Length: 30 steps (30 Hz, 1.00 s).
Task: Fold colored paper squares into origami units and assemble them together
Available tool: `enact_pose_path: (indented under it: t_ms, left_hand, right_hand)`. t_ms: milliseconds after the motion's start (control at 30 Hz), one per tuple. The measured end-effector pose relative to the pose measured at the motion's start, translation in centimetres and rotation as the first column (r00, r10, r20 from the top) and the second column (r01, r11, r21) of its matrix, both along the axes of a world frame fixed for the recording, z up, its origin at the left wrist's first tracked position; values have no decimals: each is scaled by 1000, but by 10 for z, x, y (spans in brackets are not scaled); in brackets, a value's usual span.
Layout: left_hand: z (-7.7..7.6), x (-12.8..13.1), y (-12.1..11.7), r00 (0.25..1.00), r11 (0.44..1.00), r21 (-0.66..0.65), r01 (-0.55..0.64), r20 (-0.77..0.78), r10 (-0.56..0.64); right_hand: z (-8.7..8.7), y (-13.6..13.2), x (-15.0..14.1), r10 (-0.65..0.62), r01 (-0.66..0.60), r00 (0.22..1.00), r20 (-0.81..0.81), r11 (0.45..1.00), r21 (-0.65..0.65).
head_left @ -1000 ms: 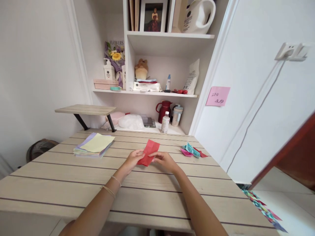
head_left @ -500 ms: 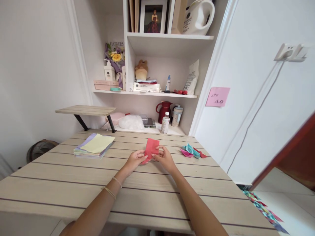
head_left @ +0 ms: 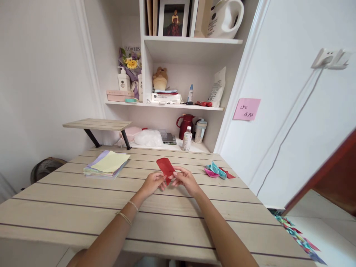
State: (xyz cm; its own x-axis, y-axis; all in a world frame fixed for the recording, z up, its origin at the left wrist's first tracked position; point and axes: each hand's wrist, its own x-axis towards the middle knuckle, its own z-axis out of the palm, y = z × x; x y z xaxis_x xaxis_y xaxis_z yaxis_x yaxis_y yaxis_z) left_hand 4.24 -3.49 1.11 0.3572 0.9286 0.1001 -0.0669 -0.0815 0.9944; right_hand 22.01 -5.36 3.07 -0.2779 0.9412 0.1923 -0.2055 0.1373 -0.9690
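1. Clock centred on the red paper [head_left: 165, 166], 12 pointing away from the wearer. I read everything from the head view.
2. Left hand [head_left: 152, 183]: its forearm comes in from 7 o'clock, wrist nearly straight. I see thumb and curled fingers pinching the paper's lower left edge.
3. Right hand [head_left: 185, 181]: its forearm comes in from 5 o'clock. Thumb and forefinger grip the paper's right edge; the other fingers bend loosely below. Neither hand is clenched into a fist.
4. Paper sits between both hands, over the middle of the table [head_left: 167, 230]. It is thin, matt and folded: a broad upper end leaning to 11 o'clock, a narrow tip towards 6. I cannot tell whether the tip touches the wood.
5. Table: pale, grained planks split by dark straight lines.
6. At 9 o'clock, well apart from the left hand: a paper stack [head_left: 107, 165], flat sheets slightly fanned, pale yellow on top, lilac beneath.
7. At 3 o'clock, beyond the right hand: folded paper pieces [head_left: 218, 171], crisp and pointed, in turquoise, magenta and red.
8. At 1 o'clock, further back: a clear bottle [head_left: 187, 140] with a white cap, upright.
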Motion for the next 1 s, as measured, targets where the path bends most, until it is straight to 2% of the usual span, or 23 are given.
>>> enact_pose_path:
  t_ms: [133,233,300,433,567,733,833,900,1000]
  left_hand:
    - [6,-2,-4,996,993,-114,37,83,-28]
    - [15,-5,-7,966,974,-183,133,244,-86]
    - [18,-7,-7,948,973,-190,133,309,-69]
    - [19,-6,-8,978,987,-162,13,206,21]
    - [17,-3,-10,990,996,-89,2,143,10]
    - [15,2,-10,982,999,-24,-41,182,44]
    - [14,4,-10,974,999,-16,-43,220,45]
    - [12,4,-9,974,999,17,-52,222,47]
    - [9,4,-9,981,994,67,-89,178,76]
  right_hand:
    - [2,-2,-2,11,-14,999,48,998,54]
    - [1,-2,-2,-21,14,997,69,994,105]
    - [0,-1,-3,-44,34,995,86,992,119]
    - [-5,2,-3,-158,133,976,153,978,162]
    - [-9,4,-2,-264,228,951,164,951,208]
    - [-10,5,-1,-220,186,963,156,961,206]
    - [-13,8,-2,-299,257,939,168,938,234]
    - [-16,11,-2,-325,290,932,161,934,209]
    - [-20,13,-3,-281,262,949,142,955,140]
